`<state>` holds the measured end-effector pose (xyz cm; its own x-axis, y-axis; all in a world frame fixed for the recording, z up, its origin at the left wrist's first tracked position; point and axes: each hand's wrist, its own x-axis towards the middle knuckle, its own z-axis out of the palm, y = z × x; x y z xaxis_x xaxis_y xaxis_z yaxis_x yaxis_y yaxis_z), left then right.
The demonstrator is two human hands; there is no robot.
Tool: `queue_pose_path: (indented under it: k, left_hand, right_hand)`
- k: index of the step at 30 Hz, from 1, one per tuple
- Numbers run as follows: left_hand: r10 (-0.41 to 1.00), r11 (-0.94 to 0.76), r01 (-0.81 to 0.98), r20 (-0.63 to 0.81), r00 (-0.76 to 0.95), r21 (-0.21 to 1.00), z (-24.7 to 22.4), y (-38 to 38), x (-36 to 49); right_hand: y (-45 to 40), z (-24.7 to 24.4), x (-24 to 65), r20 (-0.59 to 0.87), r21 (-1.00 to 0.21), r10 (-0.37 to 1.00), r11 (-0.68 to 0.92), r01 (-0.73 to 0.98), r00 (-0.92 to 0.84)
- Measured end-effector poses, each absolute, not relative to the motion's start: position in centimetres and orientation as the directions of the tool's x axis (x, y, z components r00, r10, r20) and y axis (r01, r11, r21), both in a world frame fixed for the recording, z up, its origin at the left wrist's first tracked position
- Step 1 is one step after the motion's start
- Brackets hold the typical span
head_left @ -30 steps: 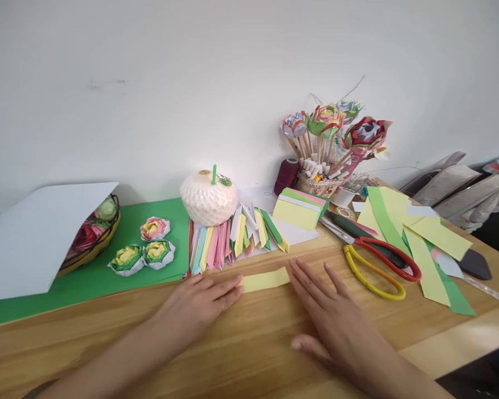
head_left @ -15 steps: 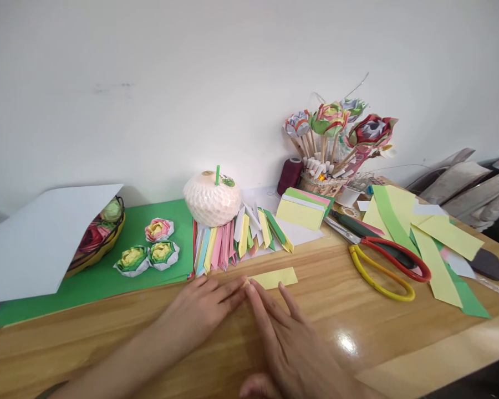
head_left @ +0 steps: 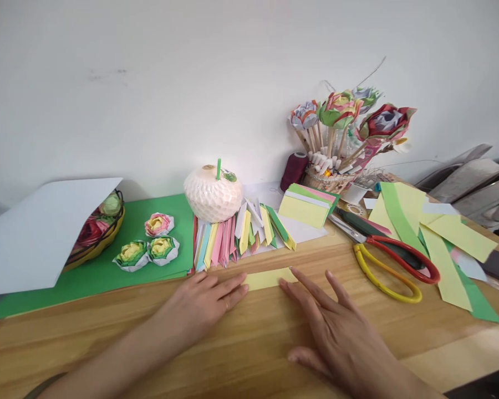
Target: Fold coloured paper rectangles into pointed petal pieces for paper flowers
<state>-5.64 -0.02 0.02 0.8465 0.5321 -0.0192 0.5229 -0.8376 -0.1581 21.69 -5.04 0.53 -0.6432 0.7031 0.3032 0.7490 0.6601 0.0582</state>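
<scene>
A narrow yellow paper strip (head_left: 266,279) lies flat on the wooden table, between my two hands. The fingertips of my left hand (head_left: 210,299) press on its left end; those fingers lie flat and rather close together. At its right end, the forefinger and middle finger of my right hand (head_left: 332,316) touch the paper, with the other fingers spread and the thumb apart. Behind the strip is a row of folded coloured paper pieces (head_left: 222,244). A stack of coloured paper rectangles (head_left: 303,209) rests to their right.
Scissors (head_left: 393,260) with red and yellow handles lie at the right, beside loose paper strips (head_left: 444,266). Three paper flowers (head_left: 162,249) sit on green sheets (head_left: 149,208). Farther back stand a white textured pot (head_left: 213,195), maroon thread (head_left: 294,170) and a flower basket (head_left: 326,182).
My right hand has slid right along the yellow strip, from my left fingertips to the far end. The left hand stays at the left end. The view has shifted slightly.
</scene>
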Motion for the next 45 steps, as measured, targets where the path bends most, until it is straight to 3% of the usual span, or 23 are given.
queue_pose_path:
  k: [6, 10, 17, 23, 26, 29, 34, 36, 39, 42, 45]
  left_hand:
    - [0.536, -0.843, 0.528, -0.076, 0.841, -0.101, 0.2, 0.1, -5.9]
    - [0.549, -0.836, 0.548, -0.077, 0.832, -0.033, 0.1, 0.4, -6.2]
    - [0.542, -0.835, 0.545, -0.06, 0.838, 0.077, 0.8, 0.8, -6.1]
    - [0.569, -0.809, 0.573, -0.071, 0.819, 0.129, 1.4, 0.8, -6.0]
    - [0.562, -0.821, 0.564, -0.047, 0.826, 0.09, 1.5, 0.6, -6.0]
    - [0.586, -0.81, 0.587, 0.046, 0.809, 0.006, 1.5, 0.3, -5.6]
    - [0.538, -0.805, 0.593, 0.409, 0.737, -0.01, 1.2, -0.7, -3.8]
    - [0.538, -0.811, 0.582, 0.45, 0.713, 0.048, 1.1, -1.1, -2.6]
    - [0.648, -0.761, 0.594, 0.328, 0.687, 0.26, 1.3, -1.7, -0.8]
    - [0.788, -0.583, 0.647, 0.148, 0.597, 0.492, 1.7, -1.8, 0.5]
    - [0.82, -0.493, 0.605, 0.103, 0.563, 0.625, 1.8, -1.6, 1.0]
  right_hand:
    - [-5.0, 0.2, 23.7, 0.306, 0.096, 0.743, 0.597, 0.796, -0.595]
    - [-4.9, 0.1, 24.4, 0.304, 0.048, 0.746, 0.609, 0.792, -0.593]
    - [-3.3, 0.6, 23.4, 0.3, -0.255, 0.856, 0.497, 0.829, -0.421]
    - [-1.7, 0.4, 22.2, 0.255, -0.394, 0.894, 0.444, 0.805, -0.369]
    - [-1.5, 0.4, 22.1, 0.285, -0.478, 0.903, 0.424, 0.769, -0.321]
    - [-2.0, 0.3, 22.1, 0.346, -0.442, 0.886, 0.444, 0.78, -0.309]
    - [-3.4, 0.0, 22.3, 0.421, -0.272, 0.831, 0.499, 0.823, -0.364]
    - [-3.9, -0.1, 22.1, 0.47, -0.229, 0.796, 0.528, 0.818, -0.382]
    - [-4.6, 0.2, 21.5, 0.496, -0.179, 0.747, 0.586, 0.79, -0.442]
    - [-5.2, 0.8, 20.7, 0.451, -0.174, 0.725, 0.644, 0.745, -0.521]
    - [-5.4, 1.6, 20.1, 0.342, -0.252, 0.746, 0.658, 0.709, -0.571]
